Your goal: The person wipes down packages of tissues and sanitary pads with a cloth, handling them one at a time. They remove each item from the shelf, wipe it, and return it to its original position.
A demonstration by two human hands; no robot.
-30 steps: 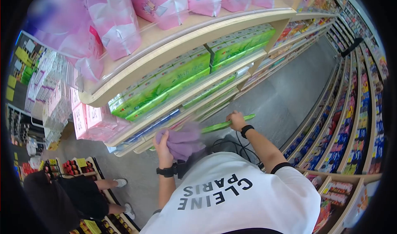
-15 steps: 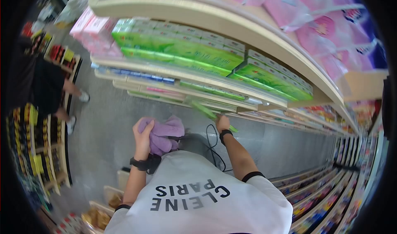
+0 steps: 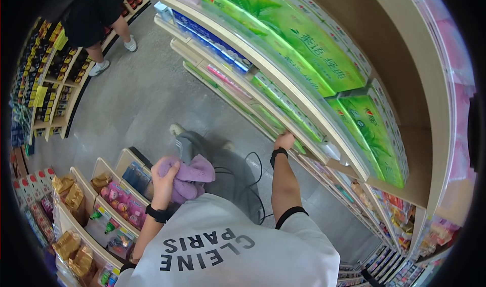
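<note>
My left hand (image 3: 164, 177) is closed around a bunched purple cloth (image 3: 195, 174), whose folds hang out to the right of the fingers. At the edge of a lower shelf, my right hand (image 3: 284, 141) is closed on a long, thin green strip (image 3: 299, 146). Part of the strip shows beside the fingers; its exact kind cannot be made out. Just above this hand, green tissue packs (image 3: 288, 104) line a shelf, and larger green tissue packs (image 3: 304, 44) fill the shelf higher up.
A black cable (image 3: 261, 173) loops by my legs. To the left stand low bins with gold-wrapped goods (image 3: 76, 201) and pink packs (image 3: 124, 201). Another person in black shorts (image 3: 91, 21) stands by stocked shelves (image 3: 63, 74) at the upper left. Grey floor (image 3: 136, 99) lies between.
My view has turned, bringing the tissue shelves closer and the left bins into view. My right hand has moved with the green strip against the lower shelf edge. The left hand still grips the cloth.
</note>
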